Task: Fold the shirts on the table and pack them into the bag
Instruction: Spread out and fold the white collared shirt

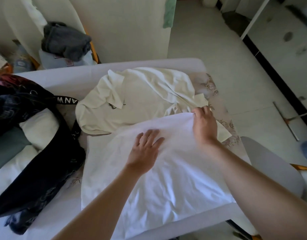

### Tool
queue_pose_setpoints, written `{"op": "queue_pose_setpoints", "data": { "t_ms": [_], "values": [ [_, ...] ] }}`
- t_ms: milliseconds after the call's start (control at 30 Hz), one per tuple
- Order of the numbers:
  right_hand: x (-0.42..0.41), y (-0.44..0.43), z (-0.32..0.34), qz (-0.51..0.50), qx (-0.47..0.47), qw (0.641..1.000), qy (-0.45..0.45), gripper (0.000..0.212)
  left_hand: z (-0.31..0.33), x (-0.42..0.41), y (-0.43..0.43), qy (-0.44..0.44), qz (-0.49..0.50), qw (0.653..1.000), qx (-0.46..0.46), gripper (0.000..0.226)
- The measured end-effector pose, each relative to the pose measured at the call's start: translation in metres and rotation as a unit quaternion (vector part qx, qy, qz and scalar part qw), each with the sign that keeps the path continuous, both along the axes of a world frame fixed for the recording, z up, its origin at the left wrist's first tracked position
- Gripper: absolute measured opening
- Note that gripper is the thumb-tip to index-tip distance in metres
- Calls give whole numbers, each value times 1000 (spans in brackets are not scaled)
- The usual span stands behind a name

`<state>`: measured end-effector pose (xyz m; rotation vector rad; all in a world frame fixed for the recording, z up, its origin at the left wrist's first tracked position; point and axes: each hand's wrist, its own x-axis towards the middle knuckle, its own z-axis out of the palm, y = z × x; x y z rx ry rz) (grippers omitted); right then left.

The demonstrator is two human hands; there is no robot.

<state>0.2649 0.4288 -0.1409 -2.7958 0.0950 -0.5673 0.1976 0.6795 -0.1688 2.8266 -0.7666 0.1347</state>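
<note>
White shirt [158, 170] lies near me, its far edge overlapping the cream shirt [140, 97]. My left hand [145, 149] presses it, fingers spread; my right hand [204, 123] pinches its far-right corner. Risk: the fold snags the cream shirt.

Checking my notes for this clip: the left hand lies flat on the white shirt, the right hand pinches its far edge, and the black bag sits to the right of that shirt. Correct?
One slip: the head view shows the black bag left of the white shirt, not right. The left hand does lie flat on the shirt, and the right hand pinches its far edge.
</note>
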Motion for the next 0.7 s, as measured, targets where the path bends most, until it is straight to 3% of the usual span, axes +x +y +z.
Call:
{"op": "queue_pose_setpoints", "data": {
  "t_ms": [67,133,233,300,400,500,600,700],
  "values": [
    [4,-1,5,-19,-2,1000,24,36,-14,-6,3,111,57,991,57,66],
    [-3,1,8,-25,-15,999,47,50,-15,-6,3,159,88,980,77,77],
    [-41,9,-4,77,-74,994,31,55,-7,0,-9,131,79,985,81,76],
    [-73,14,-25,158,-87,981,74,52,-5,6,-15,136,64,982,115,73],
    [-110,-1,-53,135,-95,968,190,57,-11,14,-17,184,80,962,186,74],
    [-137,-33,-57,77,-97,968,218,60,-2,7,-33,138,106,974,148,70],
    [-161,-50,-49,25,-72,972,223,60,5,-10,-74,66,8,997,36,63],
    [-186,-58,-49,-11,-48,970,240,58,-2,-29,-116,109,-153,981,52,61]
  ]
}}
